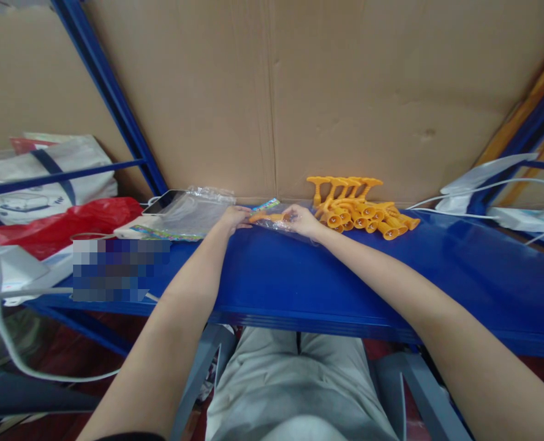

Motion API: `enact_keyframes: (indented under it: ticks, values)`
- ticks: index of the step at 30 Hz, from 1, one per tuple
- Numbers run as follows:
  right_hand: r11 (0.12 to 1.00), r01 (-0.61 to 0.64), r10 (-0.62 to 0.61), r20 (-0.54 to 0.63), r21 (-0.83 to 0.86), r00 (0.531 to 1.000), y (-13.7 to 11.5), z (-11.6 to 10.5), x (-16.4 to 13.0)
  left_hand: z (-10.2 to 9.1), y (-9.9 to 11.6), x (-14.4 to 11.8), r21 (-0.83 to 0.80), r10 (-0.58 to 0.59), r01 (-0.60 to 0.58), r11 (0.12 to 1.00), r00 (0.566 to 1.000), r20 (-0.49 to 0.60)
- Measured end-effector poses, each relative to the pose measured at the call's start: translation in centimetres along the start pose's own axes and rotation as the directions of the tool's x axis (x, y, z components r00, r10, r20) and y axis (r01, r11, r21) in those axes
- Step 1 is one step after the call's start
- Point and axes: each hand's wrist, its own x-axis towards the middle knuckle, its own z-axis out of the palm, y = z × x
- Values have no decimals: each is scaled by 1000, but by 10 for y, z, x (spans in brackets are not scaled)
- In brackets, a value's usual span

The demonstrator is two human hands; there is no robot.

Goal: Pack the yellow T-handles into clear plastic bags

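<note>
Two bare forearms reach forward over a blue shelf [299, 275] that serves as the work surface, with a cardboard wall [345, 92] rising behind it. The left hand [234, 217] and the right hand [301, 220] meet close together at the far edge. Between them lies an orange plastic toy [265, 217] inside a clear bag [285, 228] — each hand has its fingers closed on one end of the bagged piece, the left at the open, printed end, the right over the bag's body. The bag rests on the shelf under the right hand.

Just right of the right hand, touching the cardboard, sits a heap of the same orange toys [361, 208], their handles upright and bell-shaped ends pointing outward. Left of the left hand lies a stack of clear bags [189, 211] — partly over a phone [162, 201]. Farther left are a red bag [65, 223] and a white tote [46, 171]. Well right of the hands, a white cable [492, 187] loops across the shelf.
</note>
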Motion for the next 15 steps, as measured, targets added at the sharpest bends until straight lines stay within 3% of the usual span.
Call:
enact_keyframes:
  ticks: [9,15]
  values:
    - [995,62,-64,-32,-72,997,4,6,-6,-1,3,1,-101,-75,77,992,997,21]
    - [999,27,-28,21,27,999,7,10,-9,0,4,5,-199,-122,111,974,992,-42]
